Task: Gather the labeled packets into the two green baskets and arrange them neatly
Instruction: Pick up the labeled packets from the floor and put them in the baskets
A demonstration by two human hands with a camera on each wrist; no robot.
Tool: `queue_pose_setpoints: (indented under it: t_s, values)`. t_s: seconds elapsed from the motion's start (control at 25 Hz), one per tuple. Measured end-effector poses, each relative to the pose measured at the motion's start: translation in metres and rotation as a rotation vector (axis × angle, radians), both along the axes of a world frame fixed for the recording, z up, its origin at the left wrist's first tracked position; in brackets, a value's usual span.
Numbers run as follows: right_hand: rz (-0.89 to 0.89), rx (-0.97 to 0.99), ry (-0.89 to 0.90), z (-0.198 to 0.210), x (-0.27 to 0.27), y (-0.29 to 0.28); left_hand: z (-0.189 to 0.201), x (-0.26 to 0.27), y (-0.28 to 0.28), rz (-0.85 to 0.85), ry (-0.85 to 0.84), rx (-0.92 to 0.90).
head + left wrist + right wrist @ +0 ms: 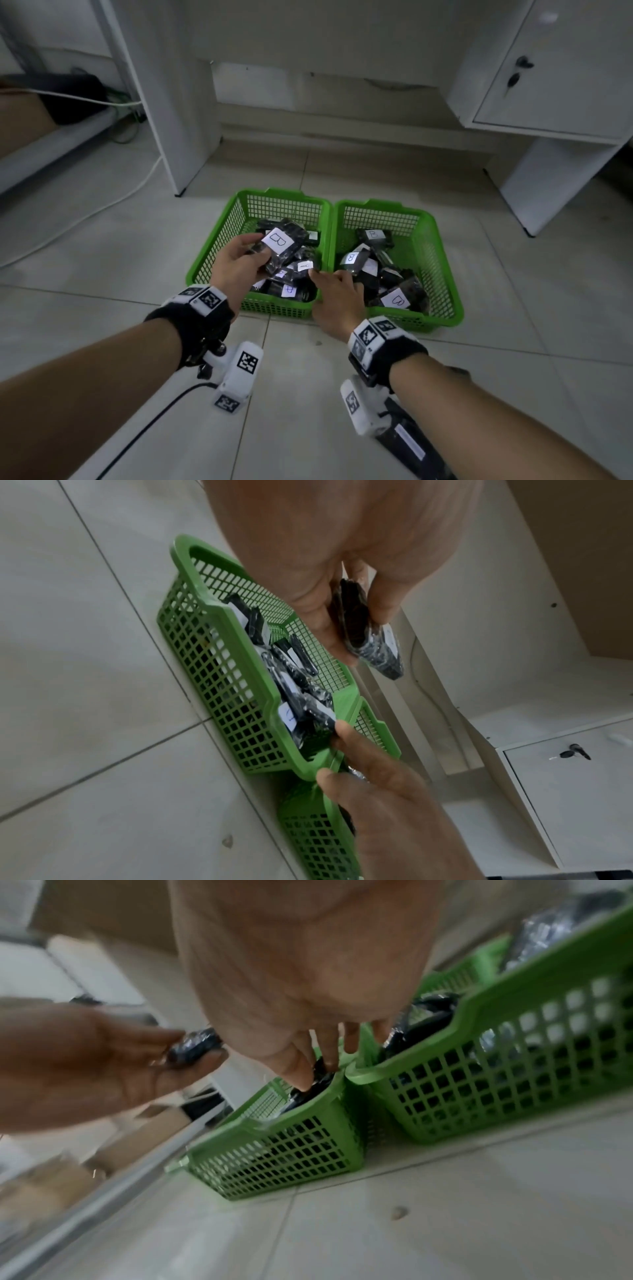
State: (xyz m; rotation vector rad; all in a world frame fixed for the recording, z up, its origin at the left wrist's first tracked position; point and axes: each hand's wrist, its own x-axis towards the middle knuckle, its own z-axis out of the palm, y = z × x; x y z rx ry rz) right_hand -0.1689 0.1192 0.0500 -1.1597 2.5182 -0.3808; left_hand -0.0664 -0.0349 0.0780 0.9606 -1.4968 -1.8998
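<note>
Two green mesh baskets stand side by side on the tiled floor, the left basket (212,246) and the right basket (442,274). Both hold several black plastic-wrapped packets with white labels. My left hand (255,245) grips a packet labelled B (281,241) above the left basket; the left wrist view shows this packet (373,642) edge-on between thumb and fingers. My right hand (329,284) reaches over the rims where the baskets meet. Its index fingertip touches a packet labelled A (305,265) in the left basket. Packets labelled B (395,301) lie in the right basket.
A white desk panel (164,137) stands behind the baskets on the left. At the right is a white cabinet (548,85) with a key in its door. A white cable (102,205) runs across the floor at the left. Bare tiles (301,394) lie in front of the baskets.
</note>
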Motion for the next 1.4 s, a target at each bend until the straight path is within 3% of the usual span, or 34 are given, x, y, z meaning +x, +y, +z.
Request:
queue_pose_setpoints:
  t_s: [0.08,0.16,0.24,0.32,0.4,0.48,0.56,0.64,0.72,0.76,0.88,1.0,1.12,1.2,1.28,1.4]
  values:
    - [0.060,0.000,0.111,-0.001,-0.004,0.007,-0.006,-0.010,0.008,-0.004,-0.012,0.009]
    - [0.043,-0.133,0.184,-0.003,-0.012,0.021,-0.007,-0.022,0.016,-0.041,-0.015,-0.019]
    - [-0.060,-0.275,0.337,-0.003,-0.027,0.046,-0.011,-0.040,0.025,-0.136,-0.025,-0.171]
    - [-0.186,-0.252,0.433,-0.005,-0.046,0.078,-0.017,-0.061,0.040,-0.275,-0.084,-0.435]
    - [-0.199,-0.102,0.384,-0.013,-0.062,0.108,-0.025,-0.076,0.058,-0.386,-0.163,-0.639]
    - [-0.143,-0.073,0.277,-0.025,-0.074,0.132,-0.038,-0.086,0.074,-0.485,-0.218,-0.764]
    - [-0.076,-0.124,0.239,-0.032,-0.079,0.152,-0.054,-0.091,0.082,-0.611,-0.451,-1.051]
    - [-0.042,-0.151,0.333,-0.035,-0.075,0.172,-0.065,-0.088,0.087,-0.731,-0.789,-1.284]
    - [0.023,-0.168,0.433,-0.037,-0.060,0.192,-0.068,-0.086,0.090,-0.779,-0.980,-1.319]
    - [0.089,-0.185,0.455,-0.038,-0.053,0.199,-0.065,-0.085,0.091,-0.765,-0.988,-1.338]
    - [0.279,-0.044,0.254,-0.048,-0.021,0.219,-0.053,-0.064,0.110,-0.702,-0.730,-1.479]
    - [0.380,0.245,0.095,-0.064,0.003,0.225,-0.046,-0.024,0.139,-0.819,-0.523,-1.627]
    - [0.359,0.343,0.073,-0.069,0.015,0.220,-0.045,0.026,0.169,-1.006,-0.368,-1.628]
    - [0.337,0.303,0.067,-0.066,0.019,0.215,-0.046,0.064,0.187,-1.301,-0.471,-1.556]
    - [0.247,0.172,0.029,-0.060,0.021,0.207,-0.051,0.099,0.198,-1.642,-0.754,-1.517]
    - [0.027,-0.026,-0.172,-0.051,0.019,0.189,-0.066,0.143,0.203,-1.834,-0.962,-1.437]
